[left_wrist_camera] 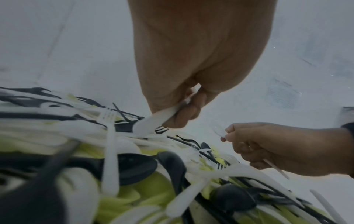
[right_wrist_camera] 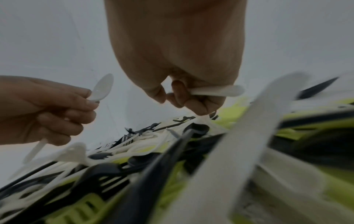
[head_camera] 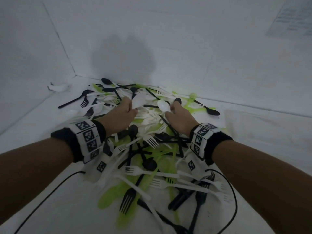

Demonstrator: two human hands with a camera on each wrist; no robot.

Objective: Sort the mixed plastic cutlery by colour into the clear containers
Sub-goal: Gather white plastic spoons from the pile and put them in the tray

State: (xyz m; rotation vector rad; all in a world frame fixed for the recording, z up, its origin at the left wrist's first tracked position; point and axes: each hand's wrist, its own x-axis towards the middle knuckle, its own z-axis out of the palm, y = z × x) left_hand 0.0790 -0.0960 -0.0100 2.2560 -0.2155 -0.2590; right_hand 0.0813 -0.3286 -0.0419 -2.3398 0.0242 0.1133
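A pile of mixed cutlery (head_camera: 148,149) in white, black and lime green covers the white table. Over its far part my left hand (head_camera: 130,107) pinches a white spoon (head_camera: 137,102), bowl pointing away. In the right wrist view that left hand (right_wrist_camera: 90,98) holds the spoon (right_wrist_camera: 102,87) bowl up, handle sticking out below the fist. My right hand (head_camera: 170,109) grips a second white spoon (head_camera: 163,105). Its handle (right_wrist_camera: 216,91) pokes out past the curled fingers (right_wrist_camera: 178,91). In the left wrist view my left hand (left_wrist_camera: 178,115) clasps the white spoon (left_wrist_camera: 153,119) just above the pile.
White walls close the table at the back and left. A faint clear container (head_camera: 263,129) lies to the right of the pile. A crumpled white scrap (head_camera: 58,87) sits in the far left corner. Black cables (head_camera: 50,191) trail from both wrists.
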